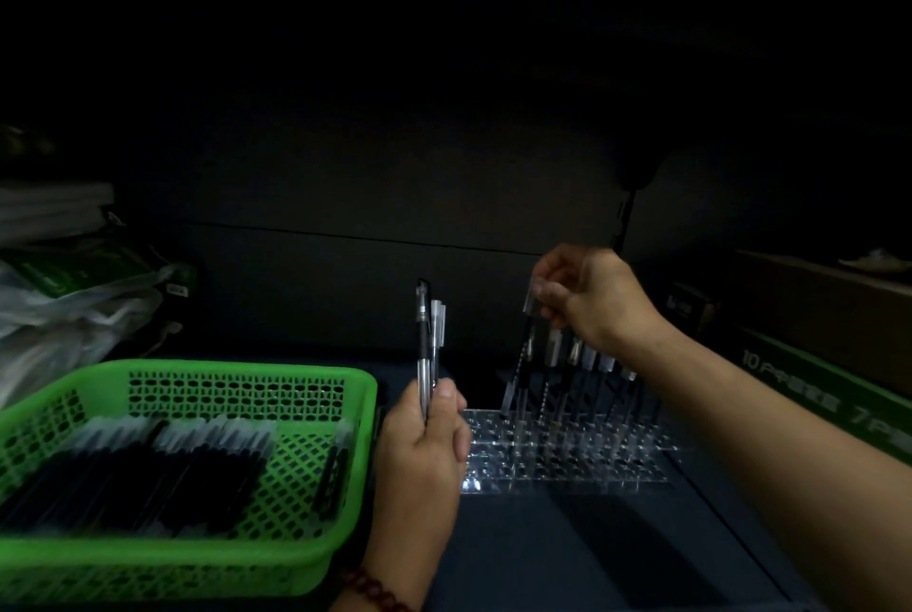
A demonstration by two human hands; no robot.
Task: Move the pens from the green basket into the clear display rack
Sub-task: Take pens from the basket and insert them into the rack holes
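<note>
Closest up, near left, is a green plastic lattice basket [197, 557] with a loose heap of black-and-clear capped pens [148, 473] lying flat inside. They're too blurry to count, but it's a couple dozen at least. Just right of it the left hand [424, 443], with one dark beaded bracelet [375, 592] on the wrist, is clenched around a small upright bunch of pens [428, 340]. It looks like three, though it's dim so it might be two.

Farther right, a clear acrylic rack full of round holes [557, 458] sits flat on the dark tabletop [567, 552]. Six pens [587, 365] stand in a row along its far edge. The right hand [587, 295] pinches the capped top of one more tilted pen [518, 365], its tip down at the rack's far-left corner holes.

Off to the sides there's one crumpled plastic bag [59, 315] on the far left and one green printed carton [814, 394] on the right.
</note>
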